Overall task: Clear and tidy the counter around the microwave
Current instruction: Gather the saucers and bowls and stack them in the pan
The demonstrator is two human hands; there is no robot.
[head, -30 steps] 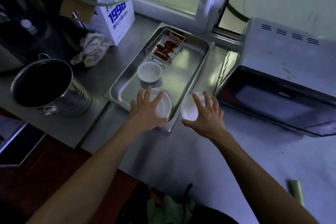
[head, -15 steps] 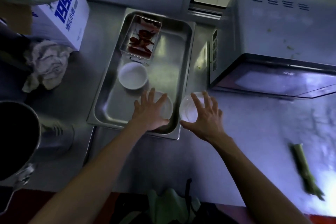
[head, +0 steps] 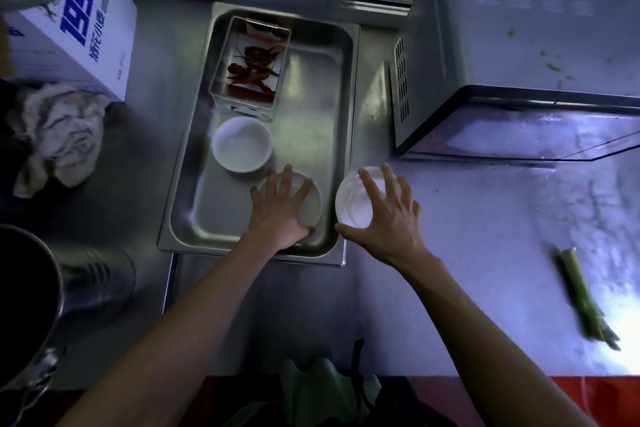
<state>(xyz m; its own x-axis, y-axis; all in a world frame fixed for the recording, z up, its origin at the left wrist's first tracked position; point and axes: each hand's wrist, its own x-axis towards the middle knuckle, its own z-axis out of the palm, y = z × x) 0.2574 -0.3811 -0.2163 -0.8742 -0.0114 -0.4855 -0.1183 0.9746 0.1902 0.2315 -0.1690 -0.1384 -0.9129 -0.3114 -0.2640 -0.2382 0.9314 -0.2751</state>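
Reaching over the grey bench, the left hand lies spread, fingers straight, on a white bowl in the near corner of a steel tray. The right hand, thumb and fingers curled, grips a second shallow white bowl just beside the tray's rim. Farther in the tray sit a third bowl and a clear box of red chillies. The microwave stands at the right.
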